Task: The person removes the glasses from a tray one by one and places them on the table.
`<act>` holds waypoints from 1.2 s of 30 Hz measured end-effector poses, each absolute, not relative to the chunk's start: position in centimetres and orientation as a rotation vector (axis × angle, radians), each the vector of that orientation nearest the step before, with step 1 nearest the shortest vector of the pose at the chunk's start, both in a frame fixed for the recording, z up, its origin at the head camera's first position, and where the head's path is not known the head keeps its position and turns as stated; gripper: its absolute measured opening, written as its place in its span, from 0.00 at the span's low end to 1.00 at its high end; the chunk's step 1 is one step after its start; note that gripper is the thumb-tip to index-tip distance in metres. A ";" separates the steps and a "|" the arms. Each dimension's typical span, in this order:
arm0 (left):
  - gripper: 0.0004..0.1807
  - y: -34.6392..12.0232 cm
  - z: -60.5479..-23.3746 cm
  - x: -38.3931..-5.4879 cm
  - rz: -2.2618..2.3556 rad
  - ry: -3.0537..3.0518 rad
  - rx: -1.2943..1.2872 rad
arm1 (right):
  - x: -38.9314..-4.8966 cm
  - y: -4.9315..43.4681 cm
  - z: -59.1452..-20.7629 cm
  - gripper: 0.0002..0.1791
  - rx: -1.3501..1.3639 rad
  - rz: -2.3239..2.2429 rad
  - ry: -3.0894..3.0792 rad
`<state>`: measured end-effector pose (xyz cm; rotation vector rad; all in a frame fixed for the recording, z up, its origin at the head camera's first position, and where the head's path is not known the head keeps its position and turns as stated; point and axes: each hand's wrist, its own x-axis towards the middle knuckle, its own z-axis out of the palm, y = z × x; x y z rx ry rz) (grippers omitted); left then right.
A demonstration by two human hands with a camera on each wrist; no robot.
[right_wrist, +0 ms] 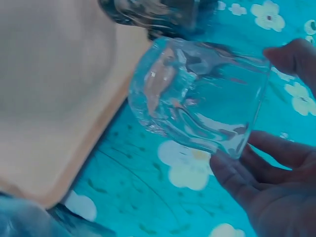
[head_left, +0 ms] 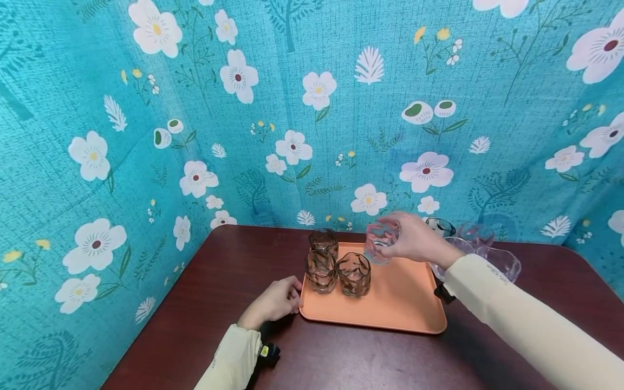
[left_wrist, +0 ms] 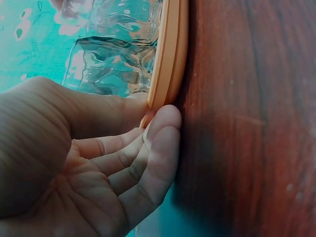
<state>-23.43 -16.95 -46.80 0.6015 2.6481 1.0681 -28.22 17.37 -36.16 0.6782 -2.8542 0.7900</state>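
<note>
An orange tray lies on the dark wooden table. My left hand pinches its left edge; in the left wrist view the thumb rests on the rim and the fingers come up against its outer side. Three brownish, wavy-walled glasses stand grouped on the tray's left part. Over the back of the tray, my right hand holds a clear glass. Seen from the right wrist, thumb and fingers grip this glass near its rim, its thick base pointing away from the palm.
Several more glasses stand at the tray's right, among them a clear one, a pinkish one and a dark-rimmed one, partly behind my right arm. A blue flowered cloth hangs behind the table and along its left side.
</note>
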 end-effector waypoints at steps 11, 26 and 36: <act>0.09 -17.0 -46.8 -23.4 1.090 2.635 0.600 | -23.7 20.9 -34.4 0.35 0.787 0.673 -2.819; 0.09 -17.1 -46.6 -23.1 1.131 2.613 0.572 | -18.8 24.8 -36.2 0.38 0.706 0.625 -2.783; 0.09 -17.0 -46.6 -23.4 1.118 2.618 0.593 | -17.1 27.9 -38.3 0.39 0.606 0.574 -2.799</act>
